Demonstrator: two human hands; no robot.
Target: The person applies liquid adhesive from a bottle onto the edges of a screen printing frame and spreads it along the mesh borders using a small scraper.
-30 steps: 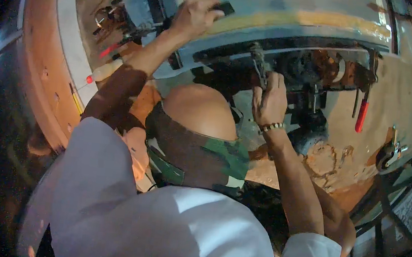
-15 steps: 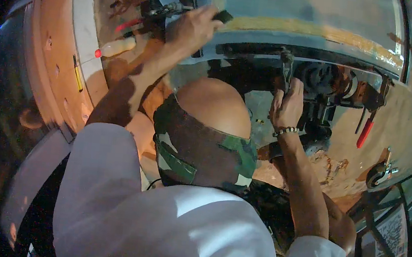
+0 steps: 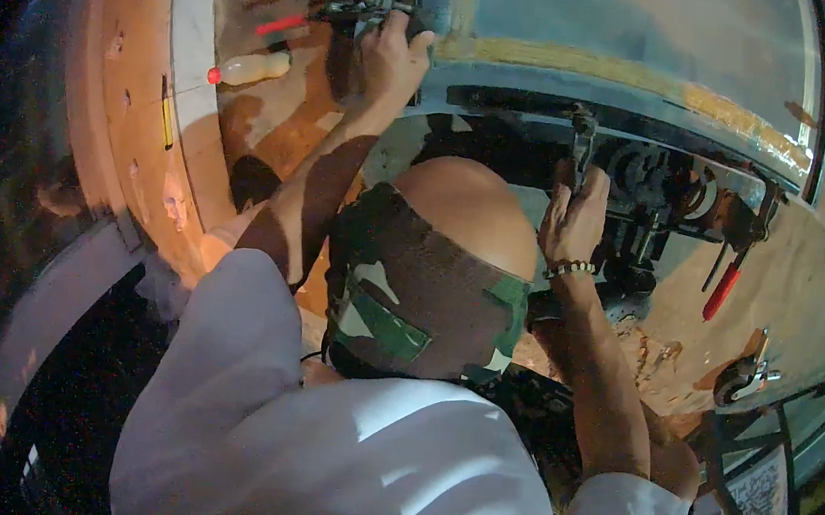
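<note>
In the head view, the right hand [image 3: 574, 222] has its fingers wrapped around an upright grey metal tool [image 3: 582, 147], whose upper end meets a long black bar [image 3: 519, 102] below a pale blue panel [image 3: 618, 23]. The left hand [image 3: 382, 65], fingers bent, is at a grey metal clamp [image 3: 360, 8] with a red handle [image 3: 281, 25]; whether they're pinching it, I can't tell. Leftward lies a pale, red-capped bottle [image 3: 257, 68].

Left of the panel [image 3: 638, 25] lies a bottle [image 3: 259, 69] (a clamp [image 3: 346, 12] just beyond it).
</note>
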